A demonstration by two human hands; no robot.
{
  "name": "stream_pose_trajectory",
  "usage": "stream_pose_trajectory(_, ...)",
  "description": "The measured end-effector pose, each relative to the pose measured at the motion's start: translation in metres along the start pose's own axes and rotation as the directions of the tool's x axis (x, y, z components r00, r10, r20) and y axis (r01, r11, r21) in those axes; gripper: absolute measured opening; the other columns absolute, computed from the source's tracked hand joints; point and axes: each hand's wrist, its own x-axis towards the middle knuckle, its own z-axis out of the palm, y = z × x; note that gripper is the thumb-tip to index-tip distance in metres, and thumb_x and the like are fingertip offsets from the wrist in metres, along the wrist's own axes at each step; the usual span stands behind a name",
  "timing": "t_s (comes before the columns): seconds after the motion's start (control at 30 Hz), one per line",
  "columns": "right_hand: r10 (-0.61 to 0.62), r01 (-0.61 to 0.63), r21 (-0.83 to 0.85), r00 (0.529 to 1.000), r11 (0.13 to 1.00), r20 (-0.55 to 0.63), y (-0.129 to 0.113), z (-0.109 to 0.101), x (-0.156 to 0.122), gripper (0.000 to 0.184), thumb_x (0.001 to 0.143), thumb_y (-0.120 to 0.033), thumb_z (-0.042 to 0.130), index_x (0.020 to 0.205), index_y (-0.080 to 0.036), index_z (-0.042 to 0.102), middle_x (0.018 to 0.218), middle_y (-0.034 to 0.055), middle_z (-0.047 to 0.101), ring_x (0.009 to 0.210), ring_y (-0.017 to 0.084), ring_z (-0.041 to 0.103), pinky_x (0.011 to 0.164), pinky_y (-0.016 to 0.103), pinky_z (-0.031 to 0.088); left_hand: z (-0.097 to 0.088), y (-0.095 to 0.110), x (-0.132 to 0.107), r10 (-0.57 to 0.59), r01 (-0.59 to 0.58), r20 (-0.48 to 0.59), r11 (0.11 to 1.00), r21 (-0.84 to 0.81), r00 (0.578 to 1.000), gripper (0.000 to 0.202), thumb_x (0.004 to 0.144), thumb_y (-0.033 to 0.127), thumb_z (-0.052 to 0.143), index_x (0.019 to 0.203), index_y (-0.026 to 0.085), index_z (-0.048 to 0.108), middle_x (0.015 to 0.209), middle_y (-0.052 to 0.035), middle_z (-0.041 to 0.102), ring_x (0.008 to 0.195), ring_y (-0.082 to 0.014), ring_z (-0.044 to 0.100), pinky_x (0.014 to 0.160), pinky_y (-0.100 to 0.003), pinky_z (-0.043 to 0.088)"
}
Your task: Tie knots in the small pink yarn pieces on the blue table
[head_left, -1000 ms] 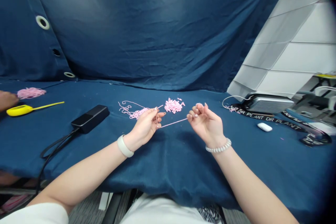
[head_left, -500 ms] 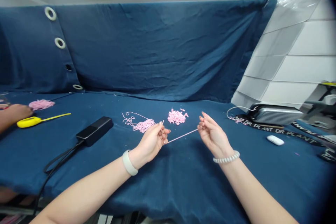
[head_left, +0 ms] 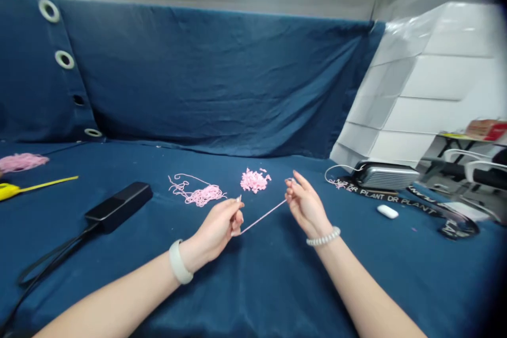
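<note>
A short length of pink yarn is stretched taut between my two hands above the blue cloth. My left hand pinches its lower left end with fingers curled. My right hand pinches the upper right end, its other fingers raised. Behind my hands lie a loose tangle of pink yarn and a small heap of short pink yarn pieces.
A black power brick with its cable lies at the left. A yellow-handled tool and more pink yarn sit at the far left. A silver case, a printed lanyard and a white earbud case are at the right.
The view tilted up and shifted. My left hand dropped lower, so the yarn now slopes up to the right. The other person's hand at the far left has gone from view.
</note>
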Motion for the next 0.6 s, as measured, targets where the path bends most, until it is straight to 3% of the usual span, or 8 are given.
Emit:
stream_pose_trajectory(0.17, 0.017, -0.009, -0.062, 0.992, 0.998, 0.125, 0.022, 0.014, -0.018, 0.020, 0.062, -0.019, 0.075, 0.075, -0.016, 0.060, 0.074, 0.0009, 0.064, 0.057, 0.006, 0.052, 0.050, 0.016, 0.043, 0.003, -0.002, -0.002, 0.053, -0.053, 0.005, 0.996, 0.073, 0.999, 0.015, 0.080, 0.029, 0.058, 0.083, 0.015, 0.053, 0.063, 0.0003, 0.056, 0.049, -0.0056, 0.045, 0.042, -0.017, 0.033)
stream_pose_trajectory(0.33, 0.125, -0.106, -0.100, 0.969, 0.989, 0.215, 0.046, 0.030, -0.044, 0.023, 0.065, -0.031, 0.075, 0.069, -0.014, 0.060, 0.068, -0.0010, 0.059, 0.055, 0.005, 0.047, 0.051, 0.017, 0.039, 0.005, -0.008, -0.002, 0.064, -0.063, -0.032, 0.997, 0.045, 0.997, 0.019, 0.079, 0.032, 0.061, 0.081, 0.015, 0.054, 0.086, -0.0049, 0.061, 0.072, -0.0101, 0.056, 0.059, -0.020, 0.045)
stream_pose_trajectory(0.47, 0.173, -0.142, -0.137, 0.952, 0.980, 0.251, 0.051, 0.038, -0.062, 0.026, 0.068, -0.036, 0.072, 0.066, -0.015, 0.055, 0.056, -0.0047, 0.049, 0.048, 0.004, 0.038, 0.046, 0.018, 0.031, 0.008, -0.012, -0.005, 0.095, -0.096, -0.027, 0.994, -0.050, 0.995, 0.017, 0.076, 0.029, 0.065, 0.077, 0.014, 0.057, 0.074, -0.0006, 0.056, 0.070, -0.0086, 0.055, 0.066, -0.021, 0.047)
stream_pose_trajectory(0.6, 0.182, -0.155, -0.133, 0.958, 0.979, 0.222, 0.046, 0.044, -0.074, 0.028, 0.069, -0.038, 0.071, 0.068, -0.015, 0.055, 0.058, -0.0040, 0.049, 0.049, 0.005, 0.039, 0.046, 0.018, 0.030, 0.013, -0.010, -0.008, 0.102, -0.104, -0.019, 0.987, -0.120, 0.995, 0.017, 0.071, 0.024, 0.071, 0.078, 0.013, 0.060, 0.070, -0.0001, 0.057, 0.064, -0.0072, 0.055, 0.064, -0.020, 0.048)
